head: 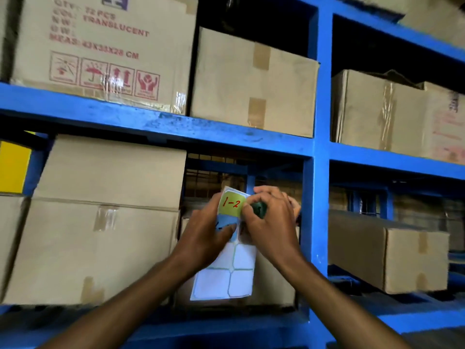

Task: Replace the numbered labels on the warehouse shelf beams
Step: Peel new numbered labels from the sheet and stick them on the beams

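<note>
Labels come on a thin, floppy sheet (225, 275) held up before the blue beams (156, 127), so it likely wants support by an edge while the light, sticky green "1-2" label (232, 203) is peeled from a corner. The left hand (206, 233) pinches the sheet; the right hand (270, 222) curls round a dark green thing (259, 209), perhaps a marker, and touches the label. Motion blur hides whether the label is lifted, and the fingers cover the sheet's blue part.

Red "1-2" on green label (232, 204), "TRANSLUCENT", "72 PCS" on top-left carton (105, 46)
</note>
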Motion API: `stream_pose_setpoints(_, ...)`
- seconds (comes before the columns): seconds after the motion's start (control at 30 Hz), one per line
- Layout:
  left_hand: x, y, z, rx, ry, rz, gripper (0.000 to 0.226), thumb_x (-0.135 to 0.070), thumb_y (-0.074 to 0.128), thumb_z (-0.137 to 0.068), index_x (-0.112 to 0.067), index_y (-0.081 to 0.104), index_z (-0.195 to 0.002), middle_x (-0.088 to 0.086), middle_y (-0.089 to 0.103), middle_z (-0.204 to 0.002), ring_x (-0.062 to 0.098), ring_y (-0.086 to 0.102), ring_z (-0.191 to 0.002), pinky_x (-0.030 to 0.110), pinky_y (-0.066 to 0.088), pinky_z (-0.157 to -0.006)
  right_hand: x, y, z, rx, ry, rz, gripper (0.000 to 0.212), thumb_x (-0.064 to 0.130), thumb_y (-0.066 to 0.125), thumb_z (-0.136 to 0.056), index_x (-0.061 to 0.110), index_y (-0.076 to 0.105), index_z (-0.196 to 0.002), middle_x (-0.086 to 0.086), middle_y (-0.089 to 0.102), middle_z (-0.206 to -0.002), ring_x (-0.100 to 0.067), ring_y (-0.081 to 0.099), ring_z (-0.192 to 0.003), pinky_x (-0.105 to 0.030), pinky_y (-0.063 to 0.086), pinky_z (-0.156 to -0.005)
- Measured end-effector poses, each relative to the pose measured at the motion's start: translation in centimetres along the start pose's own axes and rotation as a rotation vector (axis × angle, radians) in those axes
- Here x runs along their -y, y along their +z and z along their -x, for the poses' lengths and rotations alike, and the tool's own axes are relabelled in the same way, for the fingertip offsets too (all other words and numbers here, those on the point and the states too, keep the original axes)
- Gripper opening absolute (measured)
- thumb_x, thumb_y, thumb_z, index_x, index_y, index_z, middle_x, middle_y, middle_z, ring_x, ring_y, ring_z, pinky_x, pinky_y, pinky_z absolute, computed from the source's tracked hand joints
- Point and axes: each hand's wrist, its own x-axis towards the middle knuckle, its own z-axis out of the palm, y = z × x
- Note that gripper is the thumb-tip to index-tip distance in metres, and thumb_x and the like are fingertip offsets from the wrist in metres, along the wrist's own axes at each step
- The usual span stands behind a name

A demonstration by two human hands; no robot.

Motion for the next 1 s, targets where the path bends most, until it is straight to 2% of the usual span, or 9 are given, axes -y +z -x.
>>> stream_pose_setpoints(0.07,0.2,-0.5,-1.5,-0.027,0.02,-0.092,0.058,-0.01,0.067,-0.08,-0.027,0.045,-0.13,-0.014,0.063,-0.099,0.01,0.061,-0.091,0.018,0.048,-0.068,0.4,-0.4,-2.0,0.05,-0.008,-0.037,0.008,0.019,0.062,-0.076,0.019,0.065,-0.069,0.005,0.059,-0.104,-0.008,0.048,-0.103,-0.036,0.025,-0.1)
stream_pose_setpoints(0.2,1.0,-1.2,-3.2,-0.032,-0.036,-0.256,0.082,-0.016,0.062,-0.083,-0.036,0.014,-0.146,0.008,0.066,-0.11,0.029,0.059,-0.094,0.039,0.051,-0.074,1.2,-0.6,-5.0,0.126,-0.061,-0.125,0.015,0.018,0.062,-0.074,0.022,0.058,-0.06,0.004,0.062,-0.097,-0.012,0.053,-0.101,-0.034,0.027,-0.099)
stream_pose_setpoints(0.4,2.9,-4.0,-5.7,-0.027,-0.113,-0.355,0.091,-0.015,0.063,-0.083,-0.037,0.003,-0.147,0.007,0.063,-0.087,0.033,0.057,-0.085,0.042,0.05,-0.074,2.2,0.2,-8.7,0.205,-0.113,-0.278,0.016,0.02,0.063,-0.074,0.019,0.057,-0.059,0.003,0.065,-0.096,-0.015,0.057,-0.103,-0.049,0.039,-0.099)
stream_pose_setpoints(0.53,5.1,-6.5,-7.3,-0.027,-0.19,-0.378,0.099,-0.015,0.066,-0.082,-0.037,-0.004,-0.148,0.018,0.058,-0.119,0.033,0.053,-0.106,0.032,0.043,-0.079,2.5,1.1,-11.6,0.184,-0.16,-0.286,0.014,0.023,0.062,-0.073,0.022,0.058,-0.059,-0.001,0.067,-0.096,-0.019,0.057,-0.102,-0.05,0.038,-0.101)
stream_pose_setpoints(0.6,6.1,-7.6,-7.8,-0.007,-0.19,-0.332,0.1,-0.017,0.067,-0.082,-0.043,-0.006,-0.146,0.015,0.059,-0.118,0.027,0.053,-0.102,0.028,0.039,-0.074,2.7,1.6,-13.5,0.152,-0.154,-0.25,0.019,0.022,0.06,-0.076,0.024,0.058,-0.057,0.0,0.067,-0.099,-0.019,0.056,-0.105,-0.05,0.037,-0.102)
stream_pose_setpoints(0.7,6.1,-8.6,-8.6,0.071,-0.122,-0.318,0.103,-0.019,0.068,-0.082,-0.054,-0.01,-0.141,0.009,0.063,-0.11,0.024,0.054,-0.093,0.031,0.043,-0.074,2.7,1.9,-16.3,0.133,-0.129,-0.111,0.017,0.021,0.058,-0.08,0.023,0.062,-0.063,-0.003,0.068,-0.104,-0.022,0.056,-0.108,-0.046,0.035,-0.104)
stream_pose_setpoints(0.8,6.5,-9.4,-9.7,0.13,-0.035,-0.38,0.106,-0.021,0.067,-0.083,-0.061,-0.016,-0.135,0.008,0.062,-0.113,0.025,0.057,-0.095,0.037,0.048,-0.085,2.8,3.1,-18.4,0.137,-0.15,0.03,0.018,0.019,0.057,-0.082,0.022,0.063,-0.066,-0.001,0.068,-0.092,-0.024,0.056,-0.107,-0.035,0.029,-0.096)
stream_pose_setpoints(0.9,6.7,-9.7,-11.0,0.178,0.03,-0.442,0.108,-0.021,0.067,-0.083,-0.061,-0.022,-0.132,0.016,0.059,-0.122,0.032,0.057,-0.102,0.045,0.047,-0.09,2.9,4.0,-19.6,0.13,-0.154,0.126,0.018,0.021,0.056,-0.082,0.019,0.065,-0.066,-0.001,0.068,-0.084,-0.024,0.057,-0.102,-0.032,0.022,-0.084)
stream_pose_setpoints(1.0,7.0,-9.6,-12.1,0.24,0.046,-0.489,0.107,-0.023,0.065,-0.085,-0.06,-0.026,-0.129,0.013,0.054,-0.13,0.029,0.046,-0.109,0.039,0.042,-0.091,3.3,4.8,-20.1,0.125,-0.186,0.198,0.017,0.023,0.057,-0.079,0.018,0.067,-0.066,-0.002,0.068,-0.079,-0.024,0.059,-0.1,-0.035,0.03,-0.089)
